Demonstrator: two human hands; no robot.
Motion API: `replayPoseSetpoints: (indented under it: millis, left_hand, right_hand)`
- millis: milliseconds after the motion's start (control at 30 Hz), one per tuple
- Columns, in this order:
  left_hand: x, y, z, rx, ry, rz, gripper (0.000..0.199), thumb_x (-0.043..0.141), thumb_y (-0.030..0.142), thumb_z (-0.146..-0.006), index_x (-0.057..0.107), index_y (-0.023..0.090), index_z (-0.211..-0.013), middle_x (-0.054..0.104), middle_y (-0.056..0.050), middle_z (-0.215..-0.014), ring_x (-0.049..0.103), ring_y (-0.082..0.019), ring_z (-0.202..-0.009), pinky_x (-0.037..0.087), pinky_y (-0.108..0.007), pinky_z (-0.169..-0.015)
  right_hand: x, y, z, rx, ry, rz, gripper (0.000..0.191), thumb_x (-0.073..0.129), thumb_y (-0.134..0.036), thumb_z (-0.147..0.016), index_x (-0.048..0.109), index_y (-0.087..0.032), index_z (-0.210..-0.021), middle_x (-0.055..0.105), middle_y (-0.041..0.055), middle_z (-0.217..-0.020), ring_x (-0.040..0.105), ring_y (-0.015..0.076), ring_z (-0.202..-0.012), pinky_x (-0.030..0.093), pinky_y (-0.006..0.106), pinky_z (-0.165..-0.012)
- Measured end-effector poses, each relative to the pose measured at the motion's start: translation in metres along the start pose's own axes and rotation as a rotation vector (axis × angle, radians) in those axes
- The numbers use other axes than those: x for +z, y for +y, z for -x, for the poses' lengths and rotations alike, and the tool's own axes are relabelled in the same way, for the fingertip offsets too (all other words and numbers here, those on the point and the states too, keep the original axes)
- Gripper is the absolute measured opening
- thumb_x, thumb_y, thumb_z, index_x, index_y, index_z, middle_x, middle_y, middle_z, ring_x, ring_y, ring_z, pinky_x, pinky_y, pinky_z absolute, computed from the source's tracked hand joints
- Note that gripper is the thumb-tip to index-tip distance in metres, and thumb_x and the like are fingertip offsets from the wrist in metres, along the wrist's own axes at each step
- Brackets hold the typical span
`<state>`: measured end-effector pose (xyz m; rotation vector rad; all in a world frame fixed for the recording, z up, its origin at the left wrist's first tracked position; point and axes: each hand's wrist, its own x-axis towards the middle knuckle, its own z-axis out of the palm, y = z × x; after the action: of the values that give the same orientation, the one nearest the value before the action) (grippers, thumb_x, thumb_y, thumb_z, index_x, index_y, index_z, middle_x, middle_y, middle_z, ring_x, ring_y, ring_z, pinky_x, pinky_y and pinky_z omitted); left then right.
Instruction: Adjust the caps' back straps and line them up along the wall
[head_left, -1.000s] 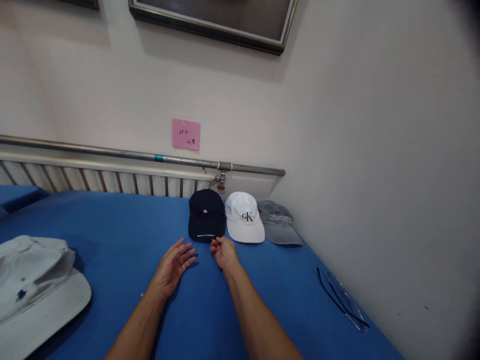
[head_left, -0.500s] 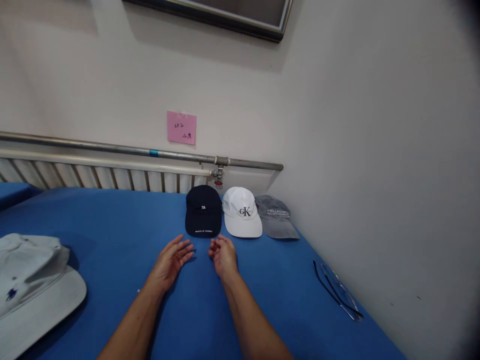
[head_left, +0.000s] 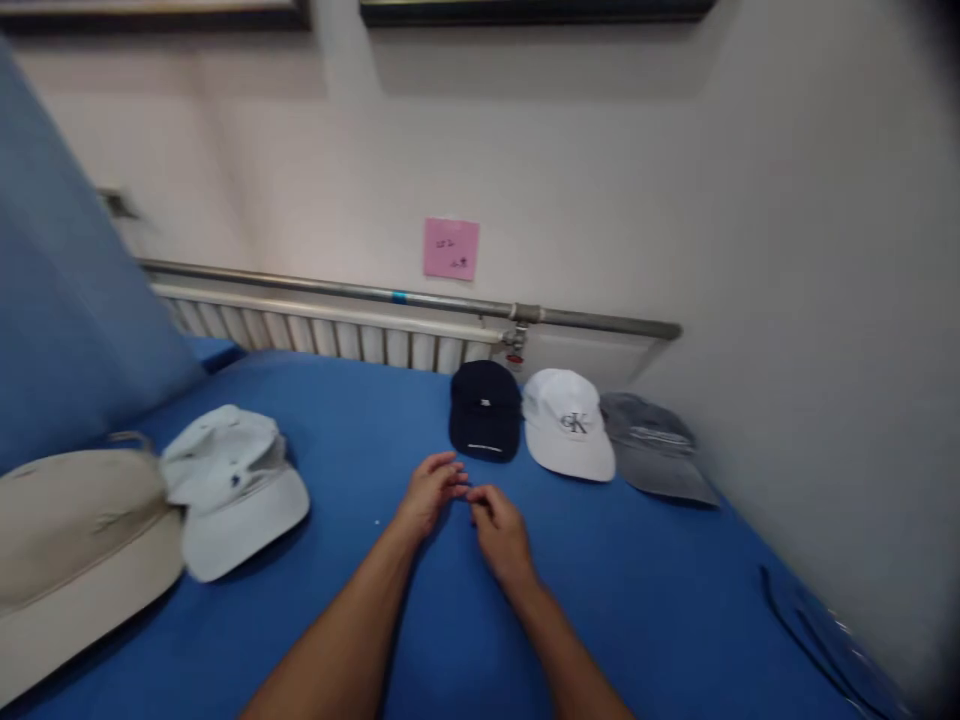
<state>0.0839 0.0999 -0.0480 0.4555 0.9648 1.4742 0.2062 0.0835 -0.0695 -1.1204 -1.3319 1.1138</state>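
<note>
My left hand (head_left: 430, 497) is just in front of a dark navy cap (head_left: 484, 425), fingers loosely apart and holding nothing. Close beside it my right hand (head_left: 501, 530) has its fingers softly bent, with nothing visible in them. The fingertips of both hands come very near each other; whether they touch I cannot tell. In a row to the right of the navy cap sit a white cap (head_left: 564, 440) with dark letters and a grey cap (head_left: 660, 465), brims facing me.
On the left of the blue-covered surface (head_left: 345, 410) lie a pale cap (head_left: 244, 520) and a beige cap (head_left: 82, 580). Eyeglasses (head_left: 817, 645) rest at the right edge by the wall. A radiator (head_left: 360, 340) and a pipe (head_left: 450, 302) run behind; a blue curtain (head_left: 67, 270) hangs left.
The view has turned left, bringing the beige cap and curtain into sight. My hands have drawn closer together, still in front of the navy cap. The row of caps appears unmoved.
</note>
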Motion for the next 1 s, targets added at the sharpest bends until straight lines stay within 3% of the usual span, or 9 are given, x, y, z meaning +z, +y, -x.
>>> replayPoseSetpoints:
  millis: [167,300,467,667,800,1000]
  left_hand:
    - [-0.003,0.005,0.01,-0.018,0.005,0.011,0.016,0.054,-0.003,-0.078,0.06,0.01,-0.086,0.066,-0.007,-0.076,0.065,-0.014,-0.061,0.05,-0.024,-0.055]
    - [-0.018,0.009,0.037,-0.066,0.014,0.052,0.017,0.056,-0.004,-0.077,0.061,0.008,-0.087,0.066,-0.011,-0.078,0.066,-0.015,-0.062,0.05,-0.026,-0.056]
    - [-0.062,0.021,0.08,-0.091,0.148,0.142,0.014,0.057,0.0,-0.08,0.061,0.008,-0.091,0.068,-0.013,-0.079,0.068,-0.018,-0.065,0.054,-0.028,-0.057]
    - [-0.12,0.051,0.121,0.05,0.391,0.326,0.012,0.044,0.013,-0.094,0.056,0.012,-0.096,0.067,-0.014,-0.101,0.07,-0.018,-0.09,0.058,-0.029,-0.079]
    - [-0.144,0.068,0.127,0.166,0.496,0.485,0.011,0.049,0.019,-0.093,0.056,0.013,-0.098,0.067,-0.016,-0.103,0.069,-0.025,-0.095,0.06,-0.035,-0.075]
    - [-0.156,0.086,0.111,0.198,0.567,0.484,0.01,0.049,0.02,-0.092,0.058,0.015,-0.09,0.068,-0.009,-0.087,0.07,-0.02,-0.081,0.06,-0.032,-0.066]
  right_hand:
    - [-0.004,-0.001,0.007,-0.057,-0.051,0.088,0.009,0.058,-0.02,-0.071,0.065,-0.024,-0.068,0.06,-0.0015,-0.067,0.053,0.016,-0.064,0.041,0.025,-0.062]
    - [-0.007,-0.004,0.014,-0.071,-0.059,0.152,0.009,0.057,-0.028,-0.072,0.065,-0.023,-0.071,0.062,0.0002,-0.068,0.055,0.0178,-0.063,0.043,0.029,-0.064]
    - [-0.008,-0.006,0.015,-0.05,-0.064,0.272,0.016,0.053,-0.034,-0.071,0.063,-0.023,-0.074,0.065,0.0028,-0.072,0.059,0.0195,-0.063,0.045,0.032,-0.064]
    - [-0.007,-0.013,0.016,-0.03,-0.063,0.31,0.018,0.05,-0.036,-0.071,0.063,-0.023,-0.074,0.065,0.0027,-0.071,0.061,0.0198,-0.064,0.047,0.031,-0.063]
    - [-0.008,-0.011,0.017,-0.054,-0.074,0.334,0.02,0.05,-0.038,-0.073,0.063,-0.022,-0.076,0.066,0.0028,-0.073,0.061,0.0199,-0.065,0.047,0.031,-0.064]
    - [-0.008,-0.005,0.016,-0.088,-0.062,0.315,0.02,0.049,-0.037,-0.074,0.062,-0.022,-0.075,0.066,0.0029,-0.074,0.061,0.0198,-0.063,0.048,0.032,-0.064]
